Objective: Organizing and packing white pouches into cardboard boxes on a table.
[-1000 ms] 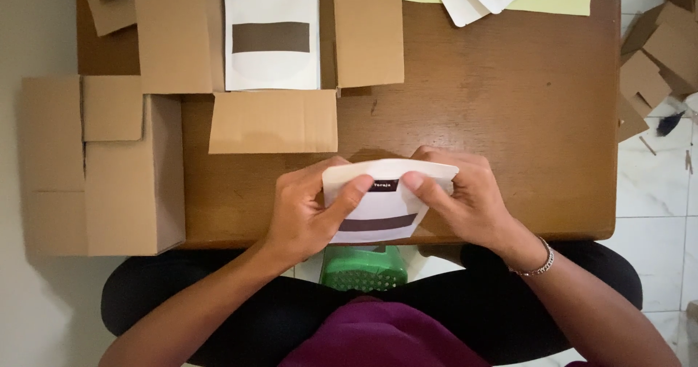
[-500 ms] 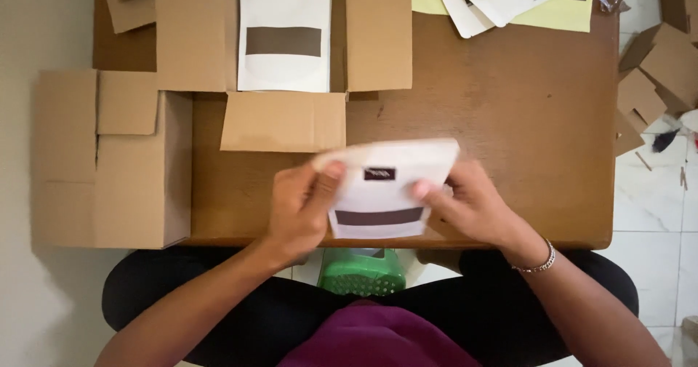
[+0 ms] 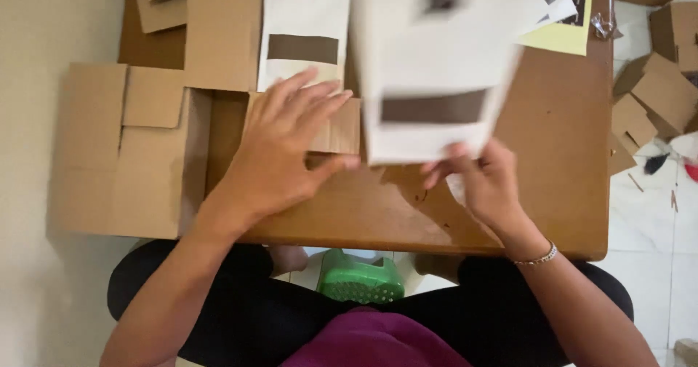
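White pouch raised over the table

Blurred white pouch (image 3: pixel 436 69) with small dark label on top, broad dark band low down; pinched at its bottom edge by right hand (image 3: pixel 483 181). Left hand (image 3: pixel 280 152) spread flat, fingers wide, on cardboard flap (image 3: pixel 338 127) at nine o'clock from pouch. Second white pouch (image 3: pixel 304 32) at ten o'clock.

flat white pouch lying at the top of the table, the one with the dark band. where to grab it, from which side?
Take the white pouch by its near short edge, coming in from the person's side over the cardboard flap. It lies flat, so a thumb-over, fingers-under pinch probably suits. The left hand is already nearest that edge; the right hand holds another pouch.
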